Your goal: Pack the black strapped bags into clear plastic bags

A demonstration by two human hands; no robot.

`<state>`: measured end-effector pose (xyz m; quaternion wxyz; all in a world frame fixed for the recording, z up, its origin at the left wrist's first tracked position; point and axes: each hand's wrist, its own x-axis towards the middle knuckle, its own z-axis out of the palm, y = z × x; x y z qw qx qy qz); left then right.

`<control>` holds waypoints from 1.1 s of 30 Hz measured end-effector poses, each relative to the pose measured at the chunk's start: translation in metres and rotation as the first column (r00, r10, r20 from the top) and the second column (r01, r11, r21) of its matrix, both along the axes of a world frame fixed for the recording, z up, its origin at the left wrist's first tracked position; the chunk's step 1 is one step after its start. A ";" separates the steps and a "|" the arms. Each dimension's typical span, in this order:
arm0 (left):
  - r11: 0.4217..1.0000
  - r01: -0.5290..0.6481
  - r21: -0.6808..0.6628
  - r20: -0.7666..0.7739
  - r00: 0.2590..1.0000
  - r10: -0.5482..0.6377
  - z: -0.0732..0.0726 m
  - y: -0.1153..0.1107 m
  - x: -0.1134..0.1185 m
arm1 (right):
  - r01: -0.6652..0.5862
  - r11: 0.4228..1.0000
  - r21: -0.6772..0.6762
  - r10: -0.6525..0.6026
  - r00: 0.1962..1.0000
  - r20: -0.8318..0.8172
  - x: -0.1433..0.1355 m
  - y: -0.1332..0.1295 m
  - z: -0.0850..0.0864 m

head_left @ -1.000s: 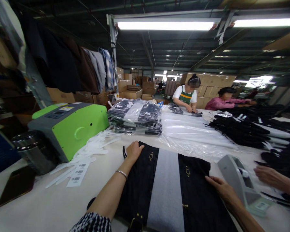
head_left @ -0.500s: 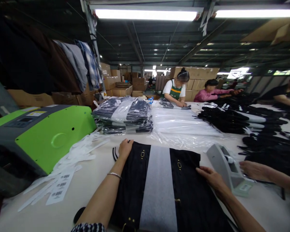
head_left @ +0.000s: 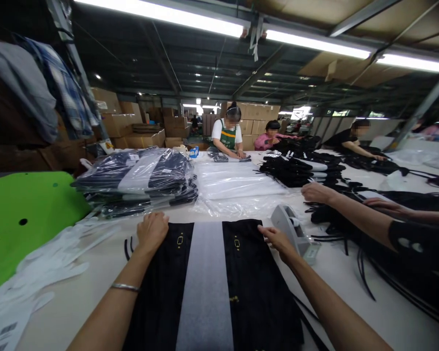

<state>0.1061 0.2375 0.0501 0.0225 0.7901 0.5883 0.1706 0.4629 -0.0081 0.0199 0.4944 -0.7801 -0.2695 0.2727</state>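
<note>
black garment (head_left: pixel 256 275) flat on worktop (head_left: pixel 95 273), long axis running near to far, pale strip (head_left: pixel 207 282) down middle. left hand (head_left: pixel 152 232) curled over far left corner, cannot tell whether grip pinches; right hand (head_left: pixel 278 240) pinching far right corner. garment extends nearward between both, equally close.

I see both bare forearms stretched forward, well apart from each other. The left arm (head_left: pixel 104 309) goes up to the left hand (head_left: pixel 152 234), which has its back turned up and its fingers bent. The right arm (head_left: pixel 327 300) leans inward, and the right hand (head_left: pixel 278 242) points its fingers toward the left. Both hands are reaching about equally far. How firmly the fingers press, I cannot tell.
</note>
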 end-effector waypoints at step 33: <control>0.959 0.220 -0.179 0.433 0.893 -0.124 -0.028 0.039 -0.031 | 0.033 0.997 -0.063 -0.030 0.999 0.036 0.019 0.083 -0.017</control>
